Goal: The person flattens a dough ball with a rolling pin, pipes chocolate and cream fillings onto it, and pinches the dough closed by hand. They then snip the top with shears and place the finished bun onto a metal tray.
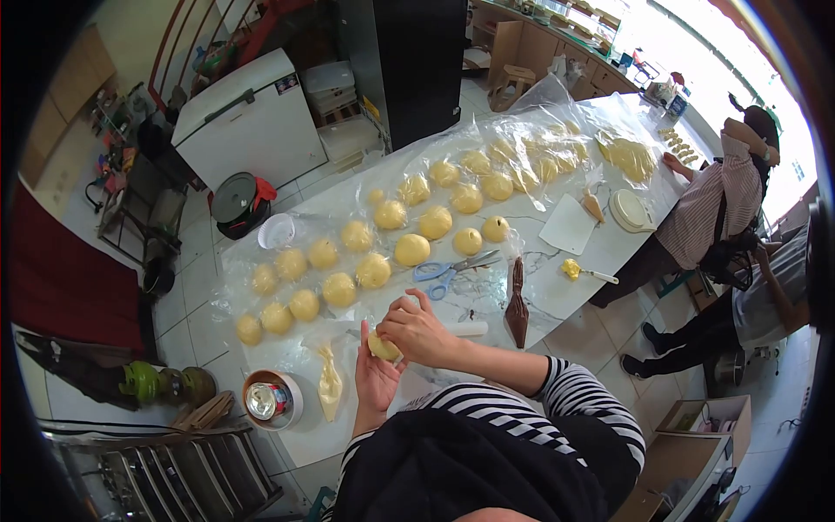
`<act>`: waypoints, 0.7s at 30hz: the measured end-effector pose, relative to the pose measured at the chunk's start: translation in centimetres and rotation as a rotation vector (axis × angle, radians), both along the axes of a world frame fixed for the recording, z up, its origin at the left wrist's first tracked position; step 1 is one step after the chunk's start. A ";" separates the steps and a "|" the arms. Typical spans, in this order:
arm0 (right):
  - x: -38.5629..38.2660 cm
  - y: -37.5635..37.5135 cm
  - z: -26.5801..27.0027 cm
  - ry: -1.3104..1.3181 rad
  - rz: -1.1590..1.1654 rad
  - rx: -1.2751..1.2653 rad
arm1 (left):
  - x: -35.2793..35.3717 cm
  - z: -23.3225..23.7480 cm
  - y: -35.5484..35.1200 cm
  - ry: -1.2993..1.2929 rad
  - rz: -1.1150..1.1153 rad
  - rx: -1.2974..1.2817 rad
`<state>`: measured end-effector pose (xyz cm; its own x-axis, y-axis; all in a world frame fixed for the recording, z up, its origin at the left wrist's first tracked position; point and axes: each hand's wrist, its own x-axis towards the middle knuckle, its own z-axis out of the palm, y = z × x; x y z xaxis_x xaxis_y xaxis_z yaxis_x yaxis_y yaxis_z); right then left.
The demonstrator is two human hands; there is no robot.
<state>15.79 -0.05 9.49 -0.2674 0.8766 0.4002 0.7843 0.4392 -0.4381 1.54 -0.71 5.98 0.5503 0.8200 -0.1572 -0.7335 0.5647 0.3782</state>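
Note:
My left hand (374,376) lies palm up and cradles a small yellow dough ball (382,347). My right hand (417,329) rests on top of that ball with its fingers curled over it. Both hands hover above the near edge of a long table (557,300) covered with clear plastic. Several round yellow dough balls (411,250) lie in rows on the plastic ahead of my hands.
Blue-handled scissors (445,274), a brown piping bag (517,304), a cream piping bag (330,379) and a bowl holding a can (271,400) lie near me. A white board (567,224), a scale (630,210) and a spatula (584,272) sit further right. Two people stand at the right.

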 end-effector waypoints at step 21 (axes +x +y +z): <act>-0.2 -0.9 1.8 0.113 0.051 -0.016 | -1.2 -2.7 0.3 -0.118 -0.013 -0.023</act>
